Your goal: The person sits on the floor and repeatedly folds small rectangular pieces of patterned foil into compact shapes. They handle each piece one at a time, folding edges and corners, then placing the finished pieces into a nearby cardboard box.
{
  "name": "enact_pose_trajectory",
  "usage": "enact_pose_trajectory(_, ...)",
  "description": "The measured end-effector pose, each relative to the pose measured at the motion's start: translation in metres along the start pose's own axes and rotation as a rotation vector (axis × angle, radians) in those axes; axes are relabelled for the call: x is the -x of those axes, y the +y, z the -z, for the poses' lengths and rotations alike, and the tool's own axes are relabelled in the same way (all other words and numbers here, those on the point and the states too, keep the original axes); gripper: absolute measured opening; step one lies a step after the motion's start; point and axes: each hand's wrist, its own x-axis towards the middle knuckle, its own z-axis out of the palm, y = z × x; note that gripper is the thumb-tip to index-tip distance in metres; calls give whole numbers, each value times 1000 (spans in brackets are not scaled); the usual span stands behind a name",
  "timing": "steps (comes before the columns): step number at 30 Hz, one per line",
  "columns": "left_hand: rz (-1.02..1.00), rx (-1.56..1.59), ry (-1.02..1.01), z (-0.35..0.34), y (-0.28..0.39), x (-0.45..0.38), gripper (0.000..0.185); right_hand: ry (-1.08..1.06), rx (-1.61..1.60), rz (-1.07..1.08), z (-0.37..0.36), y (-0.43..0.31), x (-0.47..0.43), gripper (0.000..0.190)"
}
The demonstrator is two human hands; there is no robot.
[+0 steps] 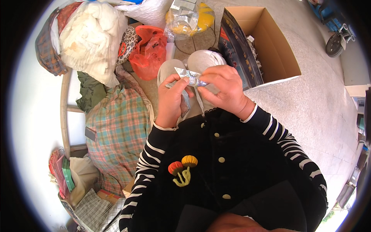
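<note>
Above my knees, a small silvery, shiny foil piece (185, 73) with a pointed corner is stretched between my two hands. My left hand (170, 101) pinches it between thumb and fingers. More thin shiny pieces (185, 104) hang below the left fingers, partly hidden by the hand. The thumb and fingertips of my right hand (225, 87) grip the foil piece's right end and cover it. Under the hands are my light trousers (171, 67). Whether the piece is folded or a flat packet, I cannot tell.
A tall open cardboard box (282, 52) with silvery pieces inside stands at right. Ahead are a red plastic bag (149, 55) and a clear bag of silver pieces (184, 17) on something yellow. A plaid cloth (118, 124) and a stuffed white bag (89, 40) lie at left.
</note>
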Motion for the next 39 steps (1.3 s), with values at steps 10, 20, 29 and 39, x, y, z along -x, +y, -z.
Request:
enact_pose_trajectory(10,-42,-120,37,-4,0,7,10,-36,34,-73,-1,1,1,26)
enact_pose_trajectory(20,-95,-206,51,-4,-3,7,8,-7,72,32,-3,1,1,22)
enact_pose_trajectory(29,25,-234,-36,2,11,11,8,-210,-1170,-968,-2,12,4,14)
enact_pose_trajectory(39,-55,-140,-147,6,3,7,8,-353,-1472,-1203,-1,22,12,20)
